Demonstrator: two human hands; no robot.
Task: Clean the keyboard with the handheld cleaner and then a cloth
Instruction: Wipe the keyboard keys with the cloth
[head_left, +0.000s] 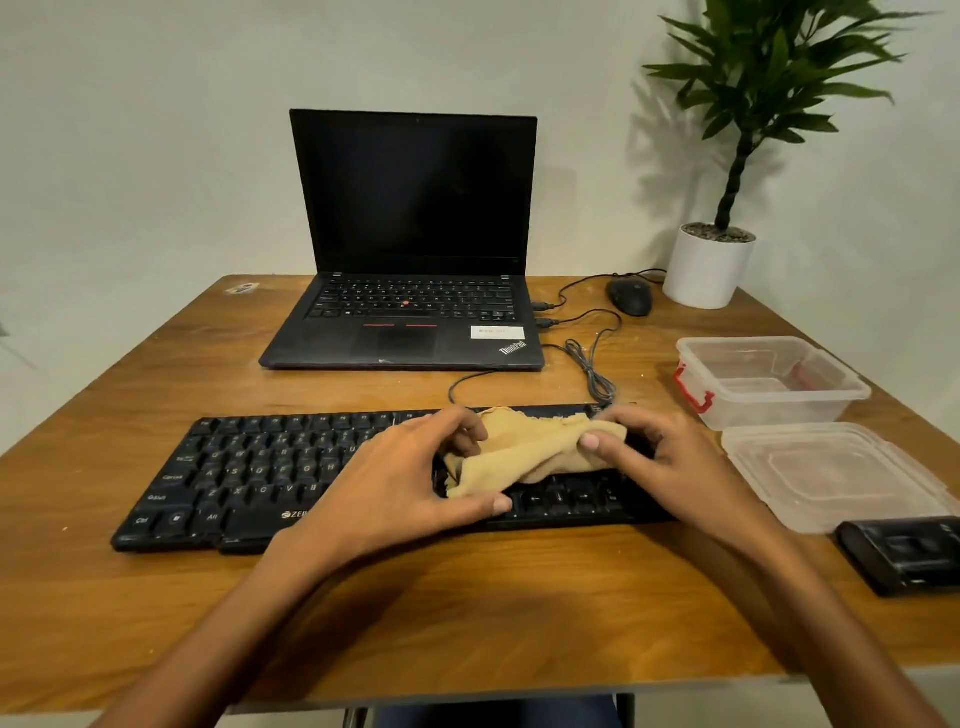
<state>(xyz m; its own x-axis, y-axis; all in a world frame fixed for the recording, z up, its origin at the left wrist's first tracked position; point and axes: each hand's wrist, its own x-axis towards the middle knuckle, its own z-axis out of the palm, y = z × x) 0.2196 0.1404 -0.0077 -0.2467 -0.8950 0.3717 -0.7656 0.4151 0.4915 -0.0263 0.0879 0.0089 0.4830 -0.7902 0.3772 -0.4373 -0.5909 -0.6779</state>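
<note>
Keyboard (249, 467) flat on the table (467, 597), front and centre, long side toward the near edge. Cloth (524, 452) — tan, rumpled — draped over the right half, just above the arrow keys. Left hand (395, 483) pinching the near-left end, thumb along the bottom edge, fingers curled into the folds. Right hand (660, 457) gripping the other end, thumb on top, fingers tucked behind. So both closed on the same rag, with it slack between them. Looks like the wiping stage, judging by the handheld cleaner (904, 553) parked off to the right by the table's edge, touched by neither hand.

Stuff to watch from here: probably snagging that frayed top edge under a keycap and popping it off with a hard pull. Also easy to shove the whole keyboard sideways, with nothing pinning it down and both hands busy on the cloth. Could tug the cable (589, 364) bunched just behind it, running back toward the laptop (410, 208). Left half not covered at all — easy to skip.

Further out: open plastic box (769, 410) and its lid (831, 478) on the right, mouse (630, 296) and potted plant (709, 270) in the back corner.
</note>
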